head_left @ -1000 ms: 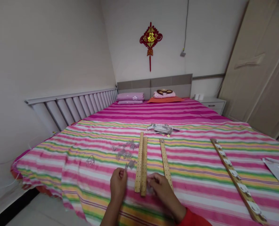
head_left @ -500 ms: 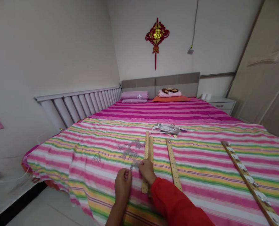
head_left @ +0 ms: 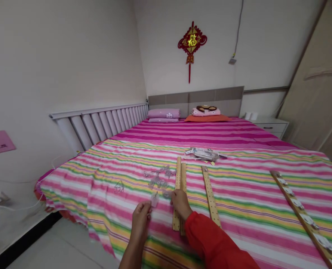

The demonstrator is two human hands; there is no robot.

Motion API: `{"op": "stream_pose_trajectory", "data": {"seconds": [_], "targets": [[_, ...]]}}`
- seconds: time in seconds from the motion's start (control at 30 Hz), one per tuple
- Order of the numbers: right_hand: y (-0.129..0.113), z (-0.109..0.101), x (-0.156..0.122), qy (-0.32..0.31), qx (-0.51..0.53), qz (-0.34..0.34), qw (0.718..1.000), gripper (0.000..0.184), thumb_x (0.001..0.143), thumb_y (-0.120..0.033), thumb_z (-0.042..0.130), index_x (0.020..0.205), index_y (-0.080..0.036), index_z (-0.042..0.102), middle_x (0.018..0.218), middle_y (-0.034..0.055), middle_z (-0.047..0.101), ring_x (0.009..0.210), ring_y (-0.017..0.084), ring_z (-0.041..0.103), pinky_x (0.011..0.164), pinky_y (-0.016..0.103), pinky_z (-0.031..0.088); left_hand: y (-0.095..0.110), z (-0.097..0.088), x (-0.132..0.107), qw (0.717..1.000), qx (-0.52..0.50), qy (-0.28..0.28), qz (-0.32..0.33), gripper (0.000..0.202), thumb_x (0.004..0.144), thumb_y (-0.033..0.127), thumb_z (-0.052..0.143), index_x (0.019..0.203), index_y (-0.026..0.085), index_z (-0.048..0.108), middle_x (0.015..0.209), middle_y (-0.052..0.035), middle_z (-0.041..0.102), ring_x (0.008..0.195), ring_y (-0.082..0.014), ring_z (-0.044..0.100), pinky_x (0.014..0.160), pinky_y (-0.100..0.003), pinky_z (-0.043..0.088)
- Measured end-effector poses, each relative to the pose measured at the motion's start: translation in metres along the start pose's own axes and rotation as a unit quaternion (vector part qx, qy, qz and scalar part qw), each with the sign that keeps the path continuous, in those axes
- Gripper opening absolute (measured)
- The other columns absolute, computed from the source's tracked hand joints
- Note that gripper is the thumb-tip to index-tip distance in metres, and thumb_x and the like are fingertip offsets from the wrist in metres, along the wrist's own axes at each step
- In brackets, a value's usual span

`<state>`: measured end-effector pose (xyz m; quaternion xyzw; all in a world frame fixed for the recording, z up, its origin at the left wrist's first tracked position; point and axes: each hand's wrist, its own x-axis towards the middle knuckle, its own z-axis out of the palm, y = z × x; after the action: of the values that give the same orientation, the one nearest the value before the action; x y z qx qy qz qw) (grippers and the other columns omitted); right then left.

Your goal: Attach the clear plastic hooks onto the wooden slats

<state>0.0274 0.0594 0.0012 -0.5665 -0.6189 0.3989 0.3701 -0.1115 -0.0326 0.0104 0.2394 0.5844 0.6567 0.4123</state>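
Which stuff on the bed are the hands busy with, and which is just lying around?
In use: left hand, holding a clear clip; right hand, at the paired wooden strips; clear clip pile.
Lying about: single wooden strip; far strip with clips on; plastic packets; pillows.

Soft, even, bright light throughout. Shadows beneath the fingers (head_left: 148, 206) are faint. The bed (head_left: 239, 179) beyond them looks sharp; the sleeve (head_left: 211, 243) nearer than them blurs slightly, and the picture's edges bow outward.
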Motion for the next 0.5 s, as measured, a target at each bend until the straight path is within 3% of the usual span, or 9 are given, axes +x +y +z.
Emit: {"op": "stream_pose_trajectory", "data": {"seconds": [0.17,0.27,0.4,0.5], "targets": [[0.001,-0.005,-0.002,0.000,0.013,-0.015,1.000,0.013,0.068,-0.012,0.053,0.059,-0.018,0.060,0.046,-0.0034,0.055,0.046,0.012,0.052,0.047,0.021,0.036,0.008,0.008,-0.008,0.998,-0.052,-0.025,-0.038,0.041,0.049,0.045,0.076,0.066,0.016,0.053,0.050,0.0088,0.044,0.041,-0.0026,0.034,0.042,-0.016,0.023],[-0.001,-0.011,-0.006,0.005,0.019,-0.021,1.000,0.016,0.066,-0.010,0.050,0.070,-0.017,0.064,0.053,-0.0028,0.059,0.051,0.014,0.055,0.049,0.021,0.038,0.012,0.012,-0.011,0.997,-0.057,-0.035,-0.038,0.041,0.049,0.045,0.076,0.066,0.016,0.053,0.050,0.0086,0.044,0.042,-0.0029,0.035,0.043,-0.016,0.025],[-0.004,-0.029,-0.011,0.022,0.028,-0.040,0.999,0.029,0.067,-0.009,0.048,0.087,-0.017,0.066,0.067,0.0010,0.066,0.067,0.018,0.061,0.061,0.024,0.043,0.021,0.016,-0.014,0.997,0.001,-0.078,-0.003,0.035,0.054,0.044,0.073,0.068,0.016,0.056,0.052,0.0075,0.045,0.046,-0.0046,0.037,0.045,-0.017,0.026],[-0.010,-0.048,-0.013,0.010,0.041,-0.069,0.997,0.023,0.070,-0.014,0.049,0.081,-0.016,0.069,0.073,0.0048,0.069,0.073,0.021,0.061,0.066,0.028,0.044,0.032,0.019,-0.018,0.988,0.075,-0.137,0.001,0.031,0.058,0.043,0.069,0.068,0.016,0.057,0.051,0.0072,0.045,0.047,-0.0058,0.036,0.047,-0.018,0.025]]}}
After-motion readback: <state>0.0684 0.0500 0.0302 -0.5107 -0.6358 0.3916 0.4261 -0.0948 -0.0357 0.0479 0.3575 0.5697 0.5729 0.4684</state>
